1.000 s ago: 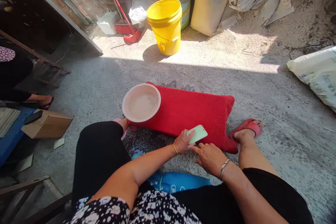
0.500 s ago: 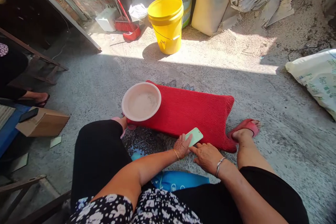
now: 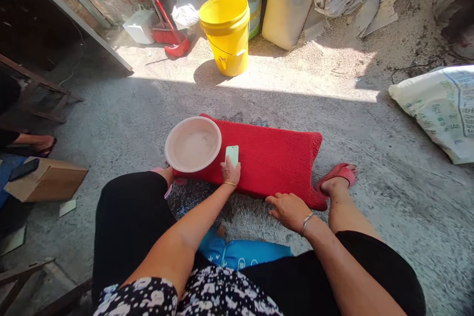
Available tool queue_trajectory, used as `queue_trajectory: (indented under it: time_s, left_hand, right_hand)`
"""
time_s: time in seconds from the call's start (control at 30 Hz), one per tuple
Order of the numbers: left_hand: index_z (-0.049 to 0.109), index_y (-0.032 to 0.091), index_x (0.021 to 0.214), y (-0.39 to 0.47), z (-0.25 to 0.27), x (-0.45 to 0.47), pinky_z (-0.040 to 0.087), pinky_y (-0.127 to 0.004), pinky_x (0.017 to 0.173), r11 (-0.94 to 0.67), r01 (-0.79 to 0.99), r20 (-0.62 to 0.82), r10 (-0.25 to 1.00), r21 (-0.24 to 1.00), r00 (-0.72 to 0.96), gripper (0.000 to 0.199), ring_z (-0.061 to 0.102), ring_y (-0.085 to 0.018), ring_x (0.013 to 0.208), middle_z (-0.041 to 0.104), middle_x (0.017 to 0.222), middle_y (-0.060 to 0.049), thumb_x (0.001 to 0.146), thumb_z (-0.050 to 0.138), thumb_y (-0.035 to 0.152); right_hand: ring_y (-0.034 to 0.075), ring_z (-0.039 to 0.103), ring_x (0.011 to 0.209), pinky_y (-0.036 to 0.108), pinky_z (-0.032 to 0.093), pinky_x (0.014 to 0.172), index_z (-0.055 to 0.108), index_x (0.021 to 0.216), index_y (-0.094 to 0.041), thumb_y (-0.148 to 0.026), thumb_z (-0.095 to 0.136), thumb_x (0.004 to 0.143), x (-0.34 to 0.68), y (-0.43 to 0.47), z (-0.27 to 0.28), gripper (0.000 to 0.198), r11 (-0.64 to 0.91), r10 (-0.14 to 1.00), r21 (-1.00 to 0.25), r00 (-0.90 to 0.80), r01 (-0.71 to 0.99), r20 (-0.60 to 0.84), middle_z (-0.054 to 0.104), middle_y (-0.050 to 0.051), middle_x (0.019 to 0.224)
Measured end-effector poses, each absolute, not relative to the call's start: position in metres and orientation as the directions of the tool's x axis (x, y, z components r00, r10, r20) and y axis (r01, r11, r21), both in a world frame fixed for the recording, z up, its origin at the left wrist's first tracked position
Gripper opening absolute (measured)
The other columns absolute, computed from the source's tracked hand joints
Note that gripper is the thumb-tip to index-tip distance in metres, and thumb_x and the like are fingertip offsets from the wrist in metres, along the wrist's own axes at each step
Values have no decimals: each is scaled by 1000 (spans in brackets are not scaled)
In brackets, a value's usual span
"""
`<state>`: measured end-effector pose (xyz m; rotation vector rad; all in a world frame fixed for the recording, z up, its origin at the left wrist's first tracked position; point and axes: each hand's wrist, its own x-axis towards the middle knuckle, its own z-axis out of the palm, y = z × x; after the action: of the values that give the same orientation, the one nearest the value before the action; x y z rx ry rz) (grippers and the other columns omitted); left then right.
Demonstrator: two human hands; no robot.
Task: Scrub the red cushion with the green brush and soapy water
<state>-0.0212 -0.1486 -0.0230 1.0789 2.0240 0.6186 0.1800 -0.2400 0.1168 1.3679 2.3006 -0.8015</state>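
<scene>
One phone point(image 3: 232, 154) is pinched in the left hand point(image 3: 231, 174) over the red cloth point(image 3: 272, 158), beside the basin point(image 3: 175, 148); right hand point(image 3: 291, 211) loosely spread. Phone-holding seems underway; basin clearance is likely called for.

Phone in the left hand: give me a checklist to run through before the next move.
1. Phone secured: ok, the left hand holds it by its near end.
2. Right hand free: ok, nothing visible in it; it is by the near edge of the red-covered bench.
3. Phone outside the pale basin: ok, it is just to the basin's right.
4. Phone's weight on the bench: cannot tell whether it touches or hovers.
5. Floor dry near the bench: not ok, a dark patch looks wet.
</scene>
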Motion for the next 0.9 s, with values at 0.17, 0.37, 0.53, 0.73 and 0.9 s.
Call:
queue_trajectory:
  time_s: [0.17,0.37,0.53,0.73,0.9]
  left_hand:
    - [50,13,131,-180,-14,18,51,-32,73,529,278,-546,838,801,-22,57,59,-18,80,58,96,-8,83,56,44]
    - [49,17,123,-202,10,39,43,-21,49,616,-100,-546,752,781,368,58,50,-9,56,56,79,0,85,41,59]
    - [41,20,128,-204,15,7,42,-20,49,661,-108,-554,696,742,456,60,54,-10,57,59,84,-2,82,45,59]
    - [39,22,137,-201,28,-36,46,-25,53,364,242,-437,747,899,501,66,53,-13,59,58,77,0,78,59,42]
    - [56,18,119,-184,39,-62,51,-34,69,106,531,-379,816,841,437,49,60,-20,68,64,77,-5,75,61,39]
  right_hand:
    - [24,60,109,35,44,90,48,139,-18,-34,55,91,186,-224,82,51,87,848,-426,-291,901,-443,60,15,122]
    - [20,63,94,34,50,80,39,142,-18,-49,52,88,173,-207,23,64,-461,865,-761,40,456,-500,67,8,102]
    - [20,64,85,31,50,70,44,134,-21,-60,69,69,148,-210,16,80,-535,844,-844,-36,-11,-535,68,5,95]
    - [21,65,86,32,50,72,45,128,-23,-64,72,62,115,-212,31,82,-548,835,-820,-53,-165,-547,68,4,93]
    - [20,64,77,31,49,66,41,129,-22,-53,79,54,81,-201,32,89,-571,820,-810,-63,-134,-569,66,3,88]
